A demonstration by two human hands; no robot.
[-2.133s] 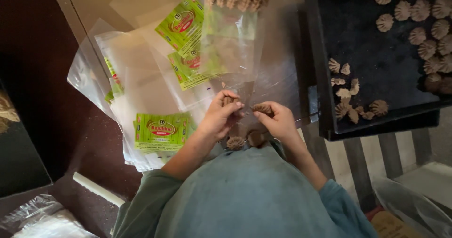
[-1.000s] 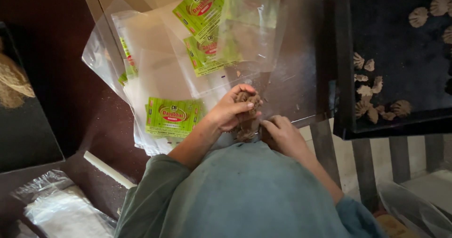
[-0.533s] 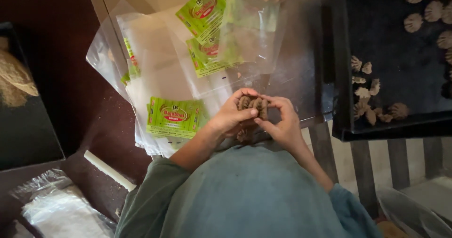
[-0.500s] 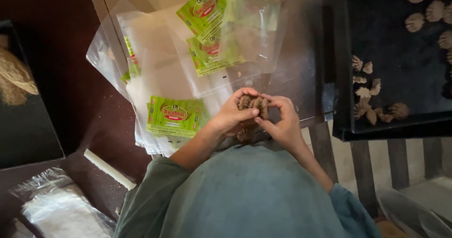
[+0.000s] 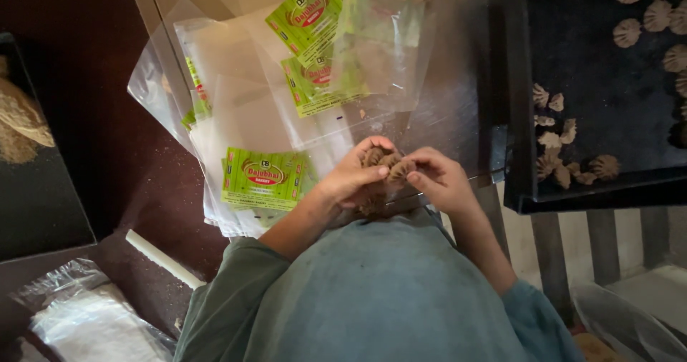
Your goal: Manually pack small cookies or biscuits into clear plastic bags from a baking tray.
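Two hands, the left hand and the right hand, meet over a small stack of brown ridged biscuits, about three showing between the fingers. One black tray sits at the right, with roughly eight biscuit pieces bunched at its near corner and about six more whole ones at the top right. On the bench, three green printed labels can be counted among a pile of clear plastic bags, too overlapped to number. One filled bag lies at the top.
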